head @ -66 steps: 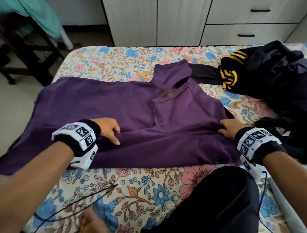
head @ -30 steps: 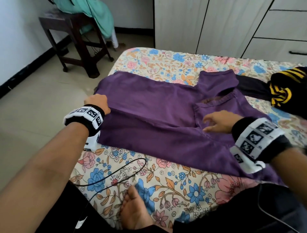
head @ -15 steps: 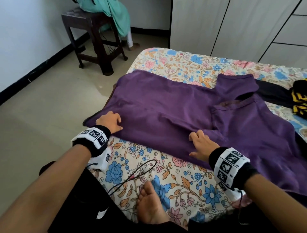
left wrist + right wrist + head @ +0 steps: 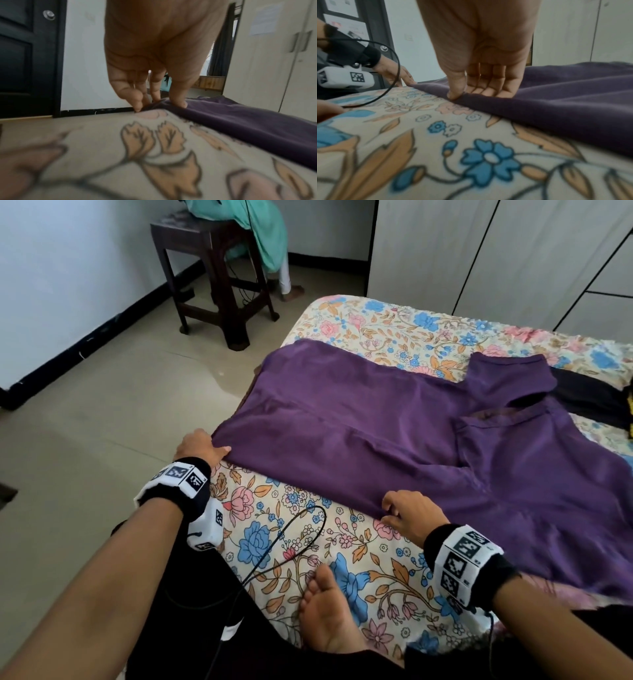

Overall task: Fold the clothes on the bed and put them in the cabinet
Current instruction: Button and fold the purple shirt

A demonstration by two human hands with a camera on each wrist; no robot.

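Head view: bed overlooked from above. 2 wrist views: set low, close, along each palm; purple garment edge shared.

Dark stool, teal cloth

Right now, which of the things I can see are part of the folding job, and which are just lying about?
Part of the job:
- purple garment, gripped along its near edge by the left hand and right hand
- dark clothes
- cabinet

Lying about:
- wooden stool
- teal cloth
- black cable
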